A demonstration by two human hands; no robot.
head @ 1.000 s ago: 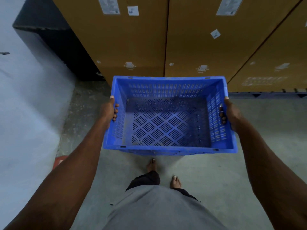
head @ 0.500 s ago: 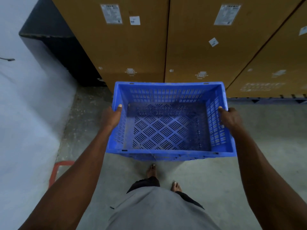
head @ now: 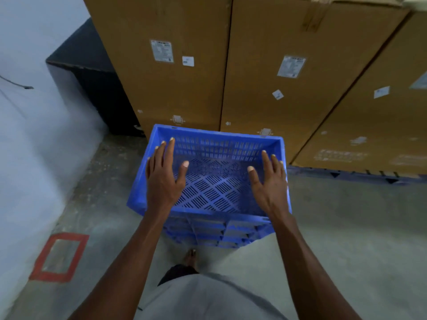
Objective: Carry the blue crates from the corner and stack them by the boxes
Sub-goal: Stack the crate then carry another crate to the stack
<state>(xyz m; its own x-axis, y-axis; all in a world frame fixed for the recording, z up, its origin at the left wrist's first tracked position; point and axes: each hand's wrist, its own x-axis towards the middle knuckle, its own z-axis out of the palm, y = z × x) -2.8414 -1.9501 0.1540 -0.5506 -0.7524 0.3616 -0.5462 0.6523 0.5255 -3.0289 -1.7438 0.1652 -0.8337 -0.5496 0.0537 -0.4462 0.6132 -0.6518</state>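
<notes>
A blue crate [head: 208,181] is seen on the floor [head: 346,227], its far side close against the boxes [head: 277,88], its near wall showing ribbed below the rim. The left hand [head: 164,176] and the right hand [head: 269,183] are spread flat above the crate's left and right sides, fingers splayed wide and nothing held. Whether the palms touch the rim cannot be told. A red square [head: 60,257] is marked on the floor at the left, beside the wall [head: 34,135].
</notes>
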